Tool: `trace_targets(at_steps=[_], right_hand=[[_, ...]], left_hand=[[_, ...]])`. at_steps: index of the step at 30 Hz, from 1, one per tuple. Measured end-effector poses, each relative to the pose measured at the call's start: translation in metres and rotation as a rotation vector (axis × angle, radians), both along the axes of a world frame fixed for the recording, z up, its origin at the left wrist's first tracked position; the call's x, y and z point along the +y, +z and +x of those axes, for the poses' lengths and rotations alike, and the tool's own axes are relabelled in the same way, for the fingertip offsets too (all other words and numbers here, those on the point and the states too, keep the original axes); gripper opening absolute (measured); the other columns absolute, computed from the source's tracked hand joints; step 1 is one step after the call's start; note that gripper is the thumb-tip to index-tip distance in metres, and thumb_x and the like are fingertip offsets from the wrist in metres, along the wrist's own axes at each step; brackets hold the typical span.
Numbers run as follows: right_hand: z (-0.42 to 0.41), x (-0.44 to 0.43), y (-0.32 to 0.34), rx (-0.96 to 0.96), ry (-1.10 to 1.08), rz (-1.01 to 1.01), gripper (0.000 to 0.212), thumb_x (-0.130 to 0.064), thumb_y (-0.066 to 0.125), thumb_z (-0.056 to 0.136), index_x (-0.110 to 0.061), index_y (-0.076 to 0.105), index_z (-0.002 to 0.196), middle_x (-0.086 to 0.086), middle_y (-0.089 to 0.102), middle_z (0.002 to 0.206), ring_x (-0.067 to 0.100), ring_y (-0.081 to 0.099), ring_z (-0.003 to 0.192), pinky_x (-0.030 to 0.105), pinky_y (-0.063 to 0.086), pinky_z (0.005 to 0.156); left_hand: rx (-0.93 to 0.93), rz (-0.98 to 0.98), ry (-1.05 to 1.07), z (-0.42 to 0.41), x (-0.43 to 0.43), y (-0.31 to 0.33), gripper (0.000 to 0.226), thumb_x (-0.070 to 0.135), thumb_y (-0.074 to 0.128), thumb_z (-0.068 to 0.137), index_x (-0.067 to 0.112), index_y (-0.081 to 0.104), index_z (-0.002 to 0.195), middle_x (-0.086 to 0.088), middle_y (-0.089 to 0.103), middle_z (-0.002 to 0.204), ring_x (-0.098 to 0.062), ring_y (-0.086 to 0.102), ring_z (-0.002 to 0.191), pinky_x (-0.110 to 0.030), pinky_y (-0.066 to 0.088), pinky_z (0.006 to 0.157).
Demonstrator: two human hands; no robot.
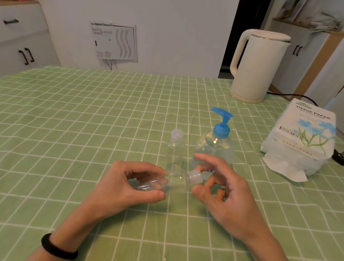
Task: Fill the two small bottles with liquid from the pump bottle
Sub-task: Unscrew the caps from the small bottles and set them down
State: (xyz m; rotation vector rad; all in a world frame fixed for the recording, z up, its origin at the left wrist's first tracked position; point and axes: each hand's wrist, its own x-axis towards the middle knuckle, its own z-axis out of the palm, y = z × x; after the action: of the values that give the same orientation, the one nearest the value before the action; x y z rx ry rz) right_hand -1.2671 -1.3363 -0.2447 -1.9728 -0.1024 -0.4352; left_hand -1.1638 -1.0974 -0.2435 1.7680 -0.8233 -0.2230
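My left hand [133, 181] grips a small clear bottle [175, 182] lying sideways above the table, cap pointing right. The thumb and fingers of my right hand [222, 189] are at its clear cap [195, 177]. A second small clear bottle [175, 149] with a translucent cap stands upright just behind. To its right stands the clear pump bottle [215, 146] with a blue pump head, holding clear liquid; my right hand hides its lower part.
A green checked cloth [82, 143] covers the table. A white electric kettle [257, 67] stands at the back right, its cord and plug trailing right. A pack of tissue paper [301, 137] lies at the right edge with a sheet sticking out.
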Motion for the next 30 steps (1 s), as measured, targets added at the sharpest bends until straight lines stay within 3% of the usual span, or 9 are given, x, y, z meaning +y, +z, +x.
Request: trace_targets(at_steps=[3,5,8,10,14,18,22,26,30], right_hand=[[0.002,0.002,0.000,-0.054,-0.009,-0.103,0.026,-0.033,0.076,0.087,-0.035,0.072,0.113,-0.012,0.066,0.094,0.011,0.055,0.065,0.009,0.037,0.058],[0.001,0.001,0.001,-0.080,-0.012,-0.108,0.025,-0.022,0.077,0.087,-0.033,0.072,0.109,-0.015,0.064,0.088,0.011,0.055,0.064,0.008,0.037,0.057],[-0.002,-0.003,0.004,-0.144,-0.048,-0.044,0.025,-0.019,0.075,0.083,-0.031,0.070,0.105,-0.012,0.064,0.082,0.010,0.056,0.063,0.020,0.039,0.048],[-0.004,-0.008,0.007,-0.228,-0.145,0.028,0.024,-0.016,0.075,0.083,-0.028,0.068,0.102,-0.005,0.069,0.087,0.016,0.063,0.072,0.032,0.043,0.047],[-0.001,-0.027,0.011,-0.332,-0.520,0.179,0.023,-0.013,0.077,0.084,-0.025,0.065,0.100,-0.004,0.075,0.097,0.015,0.070,0.090,0.025,0.048,0.059],[0.002,-0.046,0.000,-0.171,-0.711,0.155,0.027,-0.022,0.077,0.088,-0.033,0.068,0.112,-0.013,0.075,0.100,0.007,0.069,0.093,0.028,0.056,0.073],[0.007,-0.049,-0.010,0.024,-0.740,-0.009,0.024,-0.016,0.078,0.084,-0.029,0.073,0.104,-0.022,0.070,0.090,-0.006,0.065,0.087,0.028,0.056,0.082],[0.011,-0.053,-0.016,0.095,-0.772,0.003,0.022,-0.009,0.078,0.079,-0.022,0.073,0.097,-0.012,0.073,0.087,0.003,0.069,0.084,0.028,0.057,0.083],[0.012,-0.055,-0.020,0.146,-0.790,-0.075,0.027,-0.011,0.082,0.077,-0.023,0.073,0.098,-0.011,0.072,0.089,0.007,0.069,0.085,0.030,0.056,0.081]], left_hand=[[-0.018,0.022,0.001,0.001,0.000,-0.002,0.041,0.038,0.088,0.069,0.034,0.079,0.108,0.007,0.081,0.100,-0.018,0.076,0.092,-0.036,0.061,0.085],[-0.020,0.012,0.002,0.002,0.000,-0.003,0.039,0.036,0.088,0.069,0.034,0.079,0.107,0.006,0.081,0.100,-0.018,0.077,0.091,-0.034,0.061,0.085],[-0.001,-0.048,0.001,0.003,-0.001,-0.004,0.039,0.033,0.089,0.070,0.030,0.080,0.107,0.002,0.081,0.101,-0.020,0.077,0.093,-0.032,0.061,0.087],[0.024,-0.154,0.042,0.006,0.001,-0.003,0.041,0.030,0.088,0.071,0.027,0.079,0.111,-0.001,0.081,0.105,-0.021,0.078,0.097,-0.027,0.061,0.086],[0.088,-0.389,0.191,0.021,0.014,-0.003,0.040,0.017,0.078,0.083,0.019,0.070,0.121,-0.004,0.076,0.122,-0.021,0.073,0.114,-0.024,0.059,0.091],[0.078,-0.381,0.280,0.033,0.021,-0.006,0.042,0.018,0.065,0.087,0.009,0.061,0.128,-0.003,0.072,0.131,-0.016,0.066,0.125,-0.020,0.053,0.099],[0.118,-0.316,0.300,0.037,0.023,-0.012,0.036,0.014,0.061,0.090,0.011,0.060,0.126,0.001,0.071,0.132,-0.009,0.065,0.125,-0.013,0.052,0.097],[0.131,-0.255,0.356,0.040,0.027,-0.016,0.032,0.002,0.061,0.094,0.009,0.059,0.125,-0.002,0.071,0.128,-0.008,0.067,0.120,-0.013,0.052,0.097],[0.169,-0.212,0.407,0.041,0.029,-0.017,0.033,0.000,0.065,0.093,0.009,0.057,0.124,-0.003,0.070,0.128,-0.012,0.069,0.119,-0.034,0.053,0.102]])
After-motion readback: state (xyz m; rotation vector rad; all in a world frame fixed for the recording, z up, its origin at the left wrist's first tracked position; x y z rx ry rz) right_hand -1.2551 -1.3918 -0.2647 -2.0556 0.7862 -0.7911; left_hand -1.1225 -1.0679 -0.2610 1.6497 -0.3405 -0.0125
